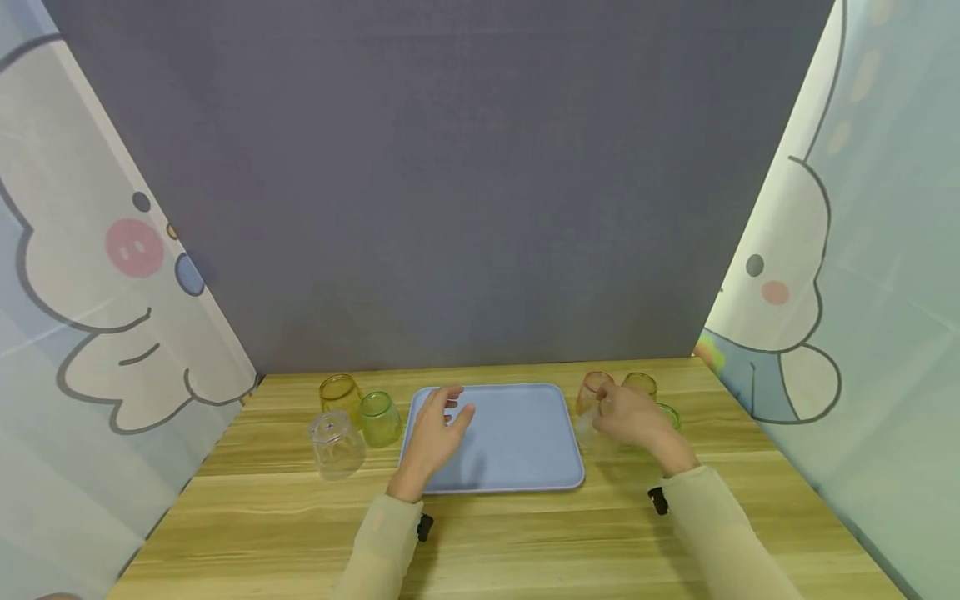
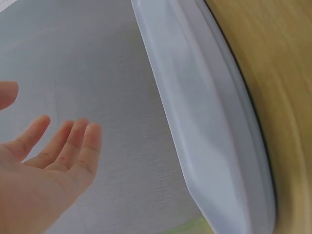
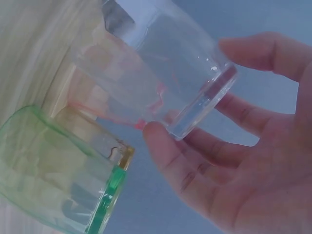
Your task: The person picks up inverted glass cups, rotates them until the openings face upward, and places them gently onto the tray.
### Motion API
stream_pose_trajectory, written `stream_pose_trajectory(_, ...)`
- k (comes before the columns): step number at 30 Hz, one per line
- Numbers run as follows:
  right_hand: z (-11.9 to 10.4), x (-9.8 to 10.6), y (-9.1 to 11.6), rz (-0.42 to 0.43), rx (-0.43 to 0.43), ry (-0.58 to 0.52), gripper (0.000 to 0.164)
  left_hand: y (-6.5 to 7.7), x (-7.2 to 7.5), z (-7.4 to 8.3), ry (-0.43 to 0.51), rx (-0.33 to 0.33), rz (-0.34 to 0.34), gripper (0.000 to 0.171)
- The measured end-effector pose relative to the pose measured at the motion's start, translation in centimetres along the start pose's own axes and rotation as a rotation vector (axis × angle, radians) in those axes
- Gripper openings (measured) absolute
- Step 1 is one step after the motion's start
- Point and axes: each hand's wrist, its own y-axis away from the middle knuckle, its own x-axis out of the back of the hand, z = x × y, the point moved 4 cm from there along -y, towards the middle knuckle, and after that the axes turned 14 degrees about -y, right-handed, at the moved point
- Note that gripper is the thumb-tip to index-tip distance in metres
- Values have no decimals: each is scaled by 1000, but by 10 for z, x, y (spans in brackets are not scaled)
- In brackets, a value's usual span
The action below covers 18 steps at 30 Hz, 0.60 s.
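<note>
High head view forward-down, wrist views close, tray (image 1: pixel 498 437) in head and left.

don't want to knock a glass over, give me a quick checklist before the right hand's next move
1. Right hand has its fingertips on the clear glass: ok, thumb and fingers grip it.
2. Clear glass lifted off the wood-grain table: cannot tell.
3. Clear glass free of the pink glass: cannot tell, they overlap in view.
4. Blue tray lying flat on the table: ok.
5. Left hand free: ok, fingers relaxed, holding nothing.
6. Left hand away from the tray: not ok, it overlaps the left edge in the head view.
</note>
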Motion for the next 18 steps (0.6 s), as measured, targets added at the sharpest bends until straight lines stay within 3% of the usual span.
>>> stream_pose_trajectory(7,-6,1,2,37,19,-155,32,0,0,0,32,-18,22,40)
stream_pose_trajectory(18,-13,2,2,120,53,-239,31,0,0,1,77,-36,53,41)
